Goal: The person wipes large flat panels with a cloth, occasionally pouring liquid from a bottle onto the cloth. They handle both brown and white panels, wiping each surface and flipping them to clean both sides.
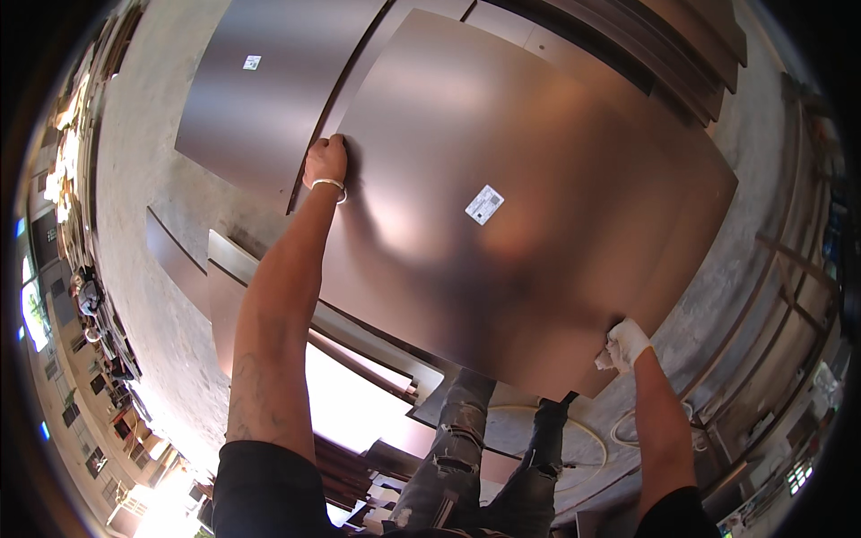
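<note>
A large brown sheet panel with a smooth sheen lies before me, a printed white label near its middle. My left hand, bare and with a white bracelet at the wrist, is closed at the panel's left edge. Its fingertips are hidden from me. Near the lower right corner, my right hand wears a white glove and rests against the panel. A crumpled white cloth appears bunched in its fingers. The hand's shadow falls on the panel beside it.
Another labelled panel lies at upper left. Stacked brown panels stand at upper right. Narrower pieces lie near my left forearm. A pale hose loops on the concrete floor by my legs. People are far left.
</note>
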The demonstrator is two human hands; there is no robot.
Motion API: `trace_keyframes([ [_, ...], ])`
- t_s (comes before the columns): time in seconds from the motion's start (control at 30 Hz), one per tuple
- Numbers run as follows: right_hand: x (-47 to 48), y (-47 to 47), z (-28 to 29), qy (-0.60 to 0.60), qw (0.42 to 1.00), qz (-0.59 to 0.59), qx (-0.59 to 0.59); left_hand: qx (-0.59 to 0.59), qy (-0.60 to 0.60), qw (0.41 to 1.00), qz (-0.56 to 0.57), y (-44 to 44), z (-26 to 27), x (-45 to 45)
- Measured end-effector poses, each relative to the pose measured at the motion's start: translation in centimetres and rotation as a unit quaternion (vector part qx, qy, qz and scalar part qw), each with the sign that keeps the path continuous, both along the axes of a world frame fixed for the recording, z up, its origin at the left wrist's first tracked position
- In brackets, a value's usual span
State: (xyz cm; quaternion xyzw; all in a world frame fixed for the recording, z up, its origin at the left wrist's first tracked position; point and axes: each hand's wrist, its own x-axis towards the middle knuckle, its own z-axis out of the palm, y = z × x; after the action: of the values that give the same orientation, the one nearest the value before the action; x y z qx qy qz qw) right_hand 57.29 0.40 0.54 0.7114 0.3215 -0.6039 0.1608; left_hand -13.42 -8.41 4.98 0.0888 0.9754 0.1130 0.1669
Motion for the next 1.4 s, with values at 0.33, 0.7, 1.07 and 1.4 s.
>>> trace_keyframes([
  [0.33,-3.6,6.9,5.6,-0.061,0.998,-0.009,-0.023,0.142,-0.079,0.986,0.029,-8.2,-4.2,1.9],
  [0.7,-7.6,18.9,4.6,-0.179,0.97,0.151,0.056,0.214,-0.212,0.923,0.238,-20.4,-4.6,12.9],
  [1.07,-20.4,28.0,6.6,-0.281,0.857,0.373,0.219,0.372,-0.278,0.763,0.45,-23.9,-5.3,24.4],
  [1.4,2.6,22.6,13.2,-0.125,0.971,0.142,0.144,0.304,-0.239,0.812,0.438,-25.1,-9.0,27.5],
])
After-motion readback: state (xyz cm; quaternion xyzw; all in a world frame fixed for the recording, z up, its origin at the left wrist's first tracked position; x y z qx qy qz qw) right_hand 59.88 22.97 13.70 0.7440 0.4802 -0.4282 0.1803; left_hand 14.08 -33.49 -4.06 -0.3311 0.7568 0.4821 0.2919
